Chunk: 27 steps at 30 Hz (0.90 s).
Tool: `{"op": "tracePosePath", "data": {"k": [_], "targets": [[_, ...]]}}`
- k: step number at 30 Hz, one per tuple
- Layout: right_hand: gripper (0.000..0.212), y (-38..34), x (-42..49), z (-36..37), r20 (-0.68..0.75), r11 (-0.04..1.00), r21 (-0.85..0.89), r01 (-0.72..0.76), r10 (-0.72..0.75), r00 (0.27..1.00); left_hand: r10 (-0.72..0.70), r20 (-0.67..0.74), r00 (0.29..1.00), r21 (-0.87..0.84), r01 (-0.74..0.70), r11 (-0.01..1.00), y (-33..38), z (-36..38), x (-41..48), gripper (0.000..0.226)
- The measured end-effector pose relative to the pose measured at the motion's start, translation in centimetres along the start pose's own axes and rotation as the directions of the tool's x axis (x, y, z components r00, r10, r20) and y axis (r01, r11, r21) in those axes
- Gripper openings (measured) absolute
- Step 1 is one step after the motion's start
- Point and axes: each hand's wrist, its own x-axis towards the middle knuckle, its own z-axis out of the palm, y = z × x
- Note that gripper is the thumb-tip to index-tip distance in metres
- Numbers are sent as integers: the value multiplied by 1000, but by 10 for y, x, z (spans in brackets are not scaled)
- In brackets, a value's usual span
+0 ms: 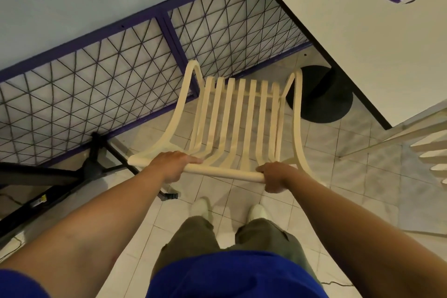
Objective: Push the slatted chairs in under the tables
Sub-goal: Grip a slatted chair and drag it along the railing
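Observation:
A cream slatted chair (242, 116) stands on the tiled floor right in front of me, seen from above and behind. My left hand (175, 164) is shut on the left part of its top rail. My right hand (275, 175) is shut on the right end of the same rail. The chair's front points toward the wire fence, and its front right corner lies beside the white table (362, 38) at the upper right. The table's round black base (321, 97) sits just right of the chair's armrest. The chair's legs are hidden under the seat.
A purple-framed wire mesh fence (108, 80) runs diagonally behind the chair. A black metal stand (92, 167) with cables lies at the left. Part of another slatted chair (433, 152) shows at the right edge. My legs and white shoes (200, 208) are below.

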Motion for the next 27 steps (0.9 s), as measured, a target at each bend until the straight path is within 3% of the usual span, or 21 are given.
{"op": "tracePosePath", "data": {"k": [5, 13, 21, 27], "targets": [[39, -8, -5, 2, -67, 995, -21, -96, 95, 993, 112, 62, 992, 69, -116, 991, -5, -9, 3, 90], [43, -20, -12, 3, -93, 984, 4, -176, 176, 980, 227, 123, 966, 221, -249, 943, -15, -23, 9, 85], [52, -20, -19, -3, -62, 982, -35, -185, 182, 981, 247, 109, 963, 227, -266, 937, -11, -22, 7, 86], [50, -31, -13, -1, -76, 980, 35, -197, 199, 977, 255, 106, 961, 236, -274, 932, -25, -29, 11, 84]]}}
